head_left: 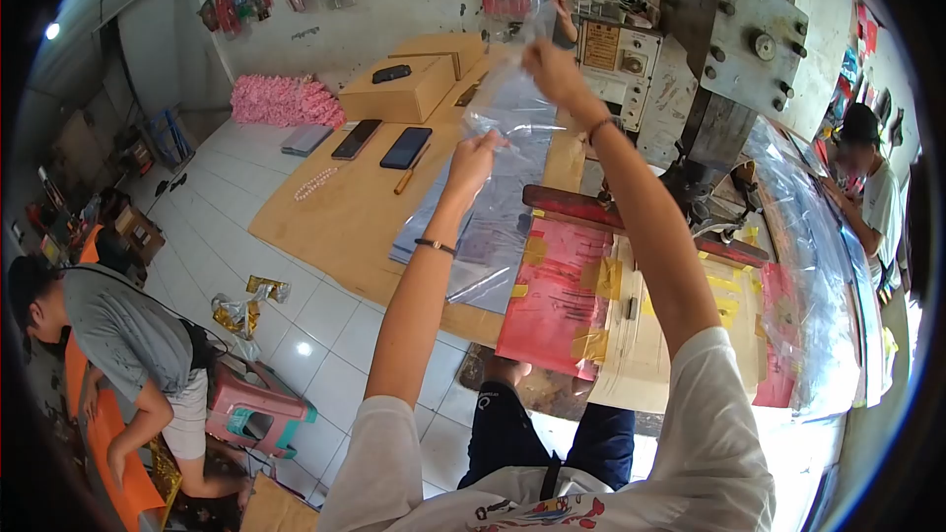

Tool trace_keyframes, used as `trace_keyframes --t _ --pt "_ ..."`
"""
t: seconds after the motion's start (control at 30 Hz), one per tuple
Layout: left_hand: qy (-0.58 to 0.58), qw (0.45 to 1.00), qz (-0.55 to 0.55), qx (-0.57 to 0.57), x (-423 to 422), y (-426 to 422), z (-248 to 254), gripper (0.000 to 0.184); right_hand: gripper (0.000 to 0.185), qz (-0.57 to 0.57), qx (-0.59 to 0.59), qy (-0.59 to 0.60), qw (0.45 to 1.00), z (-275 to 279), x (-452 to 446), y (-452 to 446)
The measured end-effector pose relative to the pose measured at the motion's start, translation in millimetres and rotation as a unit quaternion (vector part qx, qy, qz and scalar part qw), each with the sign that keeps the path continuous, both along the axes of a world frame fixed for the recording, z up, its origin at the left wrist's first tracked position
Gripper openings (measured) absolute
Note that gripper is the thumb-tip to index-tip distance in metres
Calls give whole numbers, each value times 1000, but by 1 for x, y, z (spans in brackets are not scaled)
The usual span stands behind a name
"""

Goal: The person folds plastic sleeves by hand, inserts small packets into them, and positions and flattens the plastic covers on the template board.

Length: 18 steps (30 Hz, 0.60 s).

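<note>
A clear plastic sheet [501,110] stretches up and away between my two hands, over the left side of the press. My left hand [475,166] is closed on its near part. Higher up and to the right, my right hand [554,71] is closed on the sheet too, slightly blurred. Beneath them lies a stack of bluish clear plastic sheets [493,236] on the brown board. To the right, below my right forearm, is the press bed with a red sheet [554,300] and strips of yellow tape.
The metal press head [754,34] stands at right. Two phones [405,148], a cardboard box [399,89] and a pink bundle [286,100] are at left. One person [128,335] bends at lower left; another person [872,187] is at far right. More plastic sheets [808,266] lie on the right.
</note>
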<state>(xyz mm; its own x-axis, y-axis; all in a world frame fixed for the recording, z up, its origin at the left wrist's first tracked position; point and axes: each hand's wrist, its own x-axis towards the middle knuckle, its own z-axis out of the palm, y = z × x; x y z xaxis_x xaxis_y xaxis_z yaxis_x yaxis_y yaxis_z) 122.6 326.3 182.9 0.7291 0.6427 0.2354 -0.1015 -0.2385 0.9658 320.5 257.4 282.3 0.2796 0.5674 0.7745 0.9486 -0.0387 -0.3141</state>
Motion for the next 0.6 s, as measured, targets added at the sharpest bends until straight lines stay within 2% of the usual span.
trace_keyframes --t 0.07,0.13,0.17,0.23,0.33,0.4,0.43,0.47,0.53,0.6 --pt "4 999 -28 -24 -10 5 -8 43 20 -25 125 57 990 40 -5 -3" --pt "10 998 -44 -38 -14 9 -10 42 22 -117 262 8 958 71 10 8" --pt "15 998 -45 -40 -15 11 -8 41 30 -96 252 28 963 85 2 -1" --pt "26 997 -52 -53 -18 16 -5 39 59 -55 231 72 969 109 -17 -17" --pt "28 994 -69 -81 -11 19 -5 37 27 -56 303 -124 943 101 -30 -22" --pt "23 994 -71 -79 -6 18 -8 36 30 -40 118 0 992 80 -61 -43" --pt "31 995 -64 -74 -4 15 -8 35 32 -76 -38 -1 996 67 -62 -46" --pt "36 996 -56 -67 -1 12 -6 35 36 -111 -191 -3 975 50 -56 -44" --pt "39 997 -40 -58 -1 6 -7 35 44 -81 -225 25 971 -7 -39 -34" --pt "31 998 -21 -47 -5 7 -9 34 51 -108 -231 107 961 -49 -18 -12"
